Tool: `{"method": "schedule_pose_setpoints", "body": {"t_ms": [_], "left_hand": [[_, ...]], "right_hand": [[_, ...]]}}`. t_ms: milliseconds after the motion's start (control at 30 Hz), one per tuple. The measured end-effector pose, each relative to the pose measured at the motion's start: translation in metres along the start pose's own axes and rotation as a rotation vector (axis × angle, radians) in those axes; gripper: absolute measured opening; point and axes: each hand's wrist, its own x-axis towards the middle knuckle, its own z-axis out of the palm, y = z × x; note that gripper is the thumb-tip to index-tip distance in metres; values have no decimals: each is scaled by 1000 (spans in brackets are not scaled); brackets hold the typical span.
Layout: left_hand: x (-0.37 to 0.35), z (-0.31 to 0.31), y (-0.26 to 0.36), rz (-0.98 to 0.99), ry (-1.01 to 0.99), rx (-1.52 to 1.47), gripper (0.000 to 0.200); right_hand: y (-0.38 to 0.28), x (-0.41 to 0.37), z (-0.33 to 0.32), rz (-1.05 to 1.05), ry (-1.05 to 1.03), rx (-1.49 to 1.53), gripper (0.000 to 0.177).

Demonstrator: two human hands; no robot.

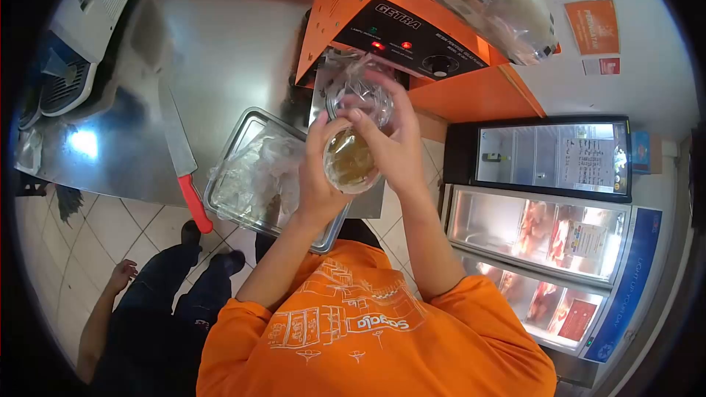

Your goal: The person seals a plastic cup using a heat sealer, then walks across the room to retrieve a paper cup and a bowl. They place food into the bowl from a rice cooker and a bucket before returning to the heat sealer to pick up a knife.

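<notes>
Both hands meet around a clear plastic cup (348,158) that holds a yellowish content, just in front of the orange cup sealing machine (371,22). My left hand (321,176) curls round the cup's left side. My right hand (393,143) grips it from the right, with the thumb across its upper part and the other fingers blurred. Crinkled clear plastic film (365,92) shows beyond the cup, under the machine's front panel. Close by my left wrist lies a metal tray (254,112) with clear plastic bags (261,165) in it.
A knife (182,151) with a red handle lies on the steel table (213,37), its handle past the edge. A roll of film (507,11) sits on the machine. Display fridges (537,235) stand at right. Another person's hand (123,273) and dark-clothed legs show at lower left.
</notes>
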Motion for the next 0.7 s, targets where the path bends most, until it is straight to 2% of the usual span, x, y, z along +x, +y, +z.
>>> {"method": "schedule_pose_setpoints", "body": {"t_ms": [100, 167, 267, 367, 433, 500, 700], "left_hand": [[0, 0, 1, 42, -26, 65, 118], [-5, 5, 2, 5, 5, 9, 118], [-12, 10, -1, -8, 57, 3, 117], [-19, 12, -3, 0, 85, 70, 115], [-20, 13, -2, 5, 94, 84, 114], [-18, 12, 0, -38, 96, 99, 112], [-14, 6, 0, 1, 62, 68, 111]], "right_hand": [[-6, -3, 0, 55, -28, 22, 39], [-7, -3, 1, 92, -33, 36, 39], [2, 3, 0, 63, -9, 128, 38], [10, 3, -3, -52, -6, -50, 41], [5, 2, 4, 16, 91, 67, 44], [2, 2, 6, 33, 116, 102, 43], [3, 3, 8, 78, 178, 203, 41]]}}
